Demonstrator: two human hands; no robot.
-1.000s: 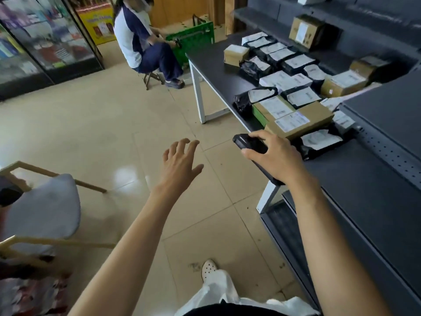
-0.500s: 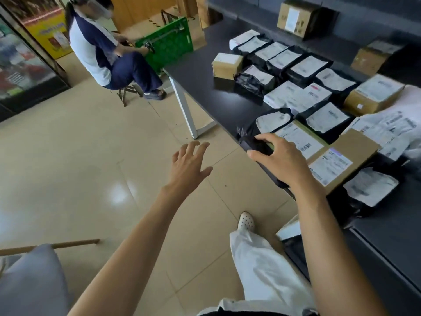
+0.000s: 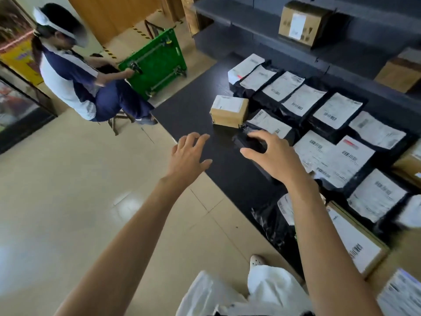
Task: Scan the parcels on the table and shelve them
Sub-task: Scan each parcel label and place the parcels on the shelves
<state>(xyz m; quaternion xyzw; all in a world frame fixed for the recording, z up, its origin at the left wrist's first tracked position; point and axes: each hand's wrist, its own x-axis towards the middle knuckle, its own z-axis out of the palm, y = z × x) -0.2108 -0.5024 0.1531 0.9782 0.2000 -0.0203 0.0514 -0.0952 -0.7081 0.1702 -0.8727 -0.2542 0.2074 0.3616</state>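
right hand [image 3: 274,157] curls around a black scanner [image 3: 248,141] over the desk [image 3: 189,110], near a small brown box [image 3: 229,109]. left hand [image 3: 189,153] hovers at the desk's near edge, fingers spread, holding nothing. labelled parcels [image 3: 337,110] fill the far side.

**What your head camera leaves unclear**

Your right hand [image 3: 276,156] covers most of the black handheld scanner [image 3: 249,142]; only its dark front end shows. Your right forearm hides part of the crumpled black plastic mailer bag [image 3: 271,220] and the near corner of the flat brown cardboard box [image 3: 350,238] at the edge of the table [image 3: 193,110]. The print on the white shipping labels [image 3: 337,110] is too small to read. At the right edge, the brown cardboard carton [image 3: 401,71] on the grey shelf [image 3: 250,19] and another brown box [image 3: 410,165] on the table are cut off. The white-labelled parcel [image 3: 401,295] in the bottom right corner is smeared by motion and cropped too.
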